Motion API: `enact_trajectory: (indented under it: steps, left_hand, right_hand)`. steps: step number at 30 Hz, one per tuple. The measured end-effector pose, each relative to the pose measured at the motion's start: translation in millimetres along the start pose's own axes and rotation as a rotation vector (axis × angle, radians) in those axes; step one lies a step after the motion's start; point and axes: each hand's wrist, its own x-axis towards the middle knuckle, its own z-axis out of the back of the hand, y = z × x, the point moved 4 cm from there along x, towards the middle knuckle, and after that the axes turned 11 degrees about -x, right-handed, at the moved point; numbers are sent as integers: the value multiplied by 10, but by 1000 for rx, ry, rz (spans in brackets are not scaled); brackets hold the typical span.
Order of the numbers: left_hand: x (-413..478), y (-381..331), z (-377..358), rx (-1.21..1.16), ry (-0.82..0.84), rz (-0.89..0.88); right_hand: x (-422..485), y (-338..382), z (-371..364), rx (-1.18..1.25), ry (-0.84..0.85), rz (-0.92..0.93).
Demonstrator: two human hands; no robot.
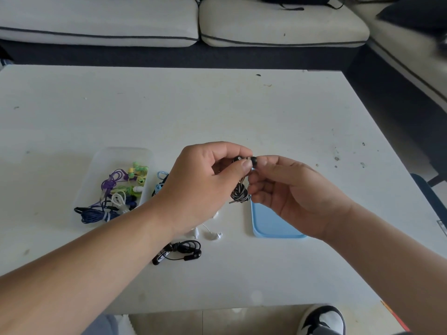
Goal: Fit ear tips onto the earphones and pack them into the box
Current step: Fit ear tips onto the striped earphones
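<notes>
My left hand (205,182) pinches a black earbud (238,159) between thumb and forefinger above the white table (217,110). Its black-and-white braided cable (239,194) hangs in a coiled bundle below. My right hand (290,189) holds a black ear tip (254,161) at its fingertips, pressed against the earbud. A clear plastic box (101,165) at the left holds several coiled earphones in purple, green, white and dark blue. The box's light blue lid (268,226) lies flat under my right hand.
A black earphone set (180,251) and a white one (210,234) lie loose near the table's front. A blue earphone (159,184) shows beside the box. Sofa cushions (278,22) run along the far side, and my shoe (323,319) is on the floor.
</notes>
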Motion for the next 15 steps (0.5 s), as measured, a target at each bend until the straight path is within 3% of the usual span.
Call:
enact_trajectory:
  steps: [7,15]
  left_hand:
    - [-33,-12,97,-6,6,34]
    - [-97,-115,694,41,-162,83]
  right_hand:
    - [-2,51,-82,-139,-153,-12]
    - [181,20,-672,-433,-225,32]
